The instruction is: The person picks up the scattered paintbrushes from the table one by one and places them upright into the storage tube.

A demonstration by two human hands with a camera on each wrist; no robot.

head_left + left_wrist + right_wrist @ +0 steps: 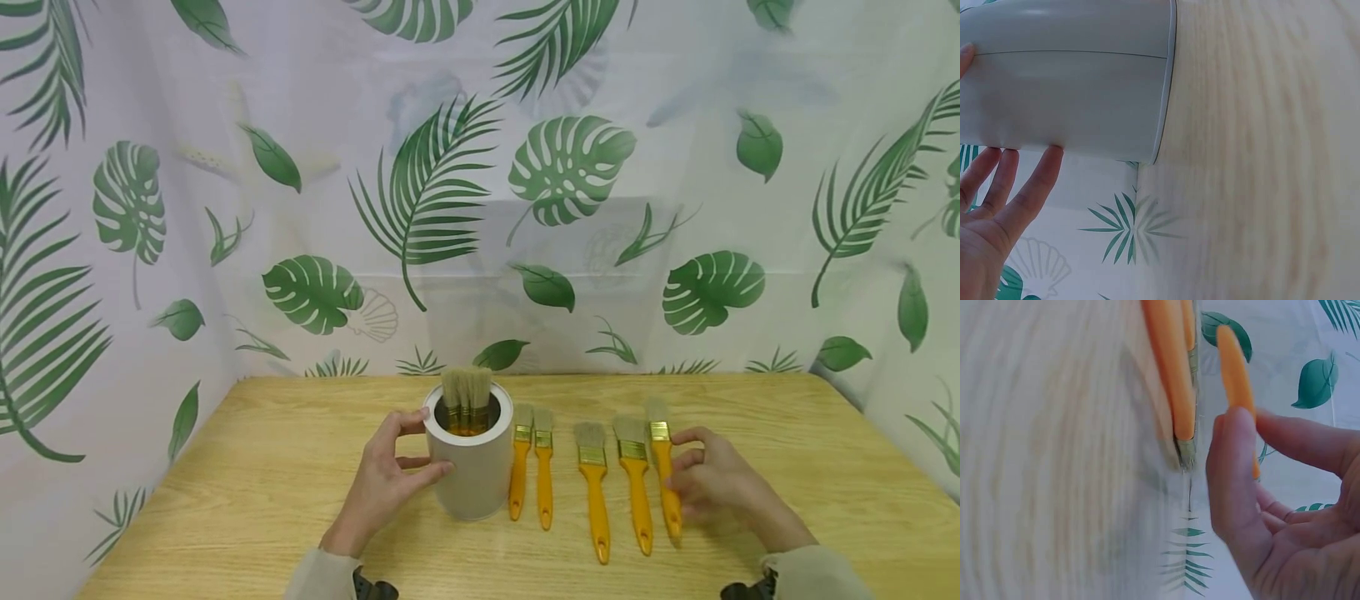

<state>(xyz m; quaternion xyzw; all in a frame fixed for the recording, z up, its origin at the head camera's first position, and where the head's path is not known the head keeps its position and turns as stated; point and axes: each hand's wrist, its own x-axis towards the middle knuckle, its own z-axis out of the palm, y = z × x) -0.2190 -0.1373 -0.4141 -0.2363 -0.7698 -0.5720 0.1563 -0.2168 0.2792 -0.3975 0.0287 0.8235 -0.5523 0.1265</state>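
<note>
My left hand (386, 483) holds a light grey can (472, 479) by its side, thumb at the front and fingers at the far left. In the left wrist view, fingertips (1054, 153) press on the can's smooth wall. Several paintbrushes (467, 392) stand in the can, bristles up, their handles mostly hidden inside. My right hand (712, 479) pinches the orange handle of the rightmost paintbrush (663, 467) between thumb and fingers. In the right wrist view this handle (1235, 369) stands apart from the tabletop, its bristle end hidden behind the hand.
Two narrow paintbrushes (543, 475) lie just right of the can, bristles away from me. Two wider ones, a paintbrush (595, 492) and another paintbrush (636, 487), lie farther right. A leaf-printed curtain (450, 333) borders the wooden table (262, 467) at the back.
</note>
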